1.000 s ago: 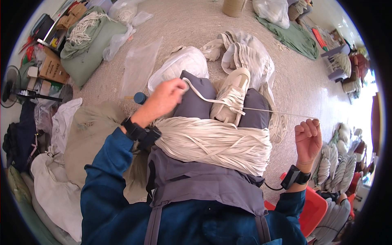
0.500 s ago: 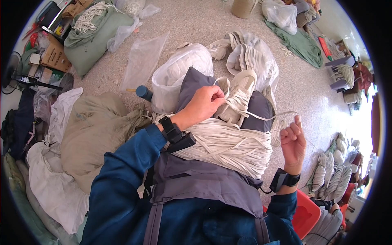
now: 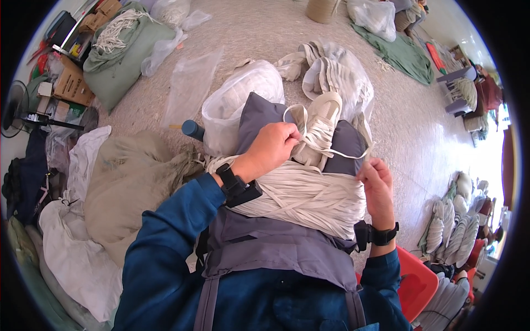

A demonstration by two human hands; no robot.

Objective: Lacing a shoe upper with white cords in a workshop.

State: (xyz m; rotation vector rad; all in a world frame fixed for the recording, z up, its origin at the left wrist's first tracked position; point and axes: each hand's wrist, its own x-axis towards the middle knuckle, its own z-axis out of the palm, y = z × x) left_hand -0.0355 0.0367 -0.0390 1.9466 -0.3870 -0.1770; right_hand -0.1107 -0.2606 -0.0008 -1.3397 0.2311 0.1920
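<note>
A beige lace-up shoe (image 3: 320, 128) rests toe away on the dark grey padded cloth over my lap, its pale laces crossing the front. Beside its left edge my left hand (image 3: 271, 146) is closed in a pinch on the shoelace (image 3: 294, 107), which rises in a loop above the fingers. From the shoe's right side another length of lace runs to my right hand (image 3: 377, 185), whose thumb and forefinger are closed at it, near its curled end. Nearer me, a thick bundle of off-white laces (image 3: 309, 198) lies across the grey apron (image 3: 276, 256).
Beyond my lap are a white plastic bag (image 3: 237, 102) and a pile of shoe pieces (image 3: 339, 77) in clear plastic. A blue-capped bottle (image 3: 193, 129) and a tan sack (image 3: 127, 182) lie left. At right, a red stool (image 3: 417, 281) stands near hanks of laces (image 3: 455, 226).
My right hand has come down and inward toward the shoe, its raised forefinger now bent in to the thumb. The lace's free end curls up closer to the shoe. The left hand barely moved.
</note>
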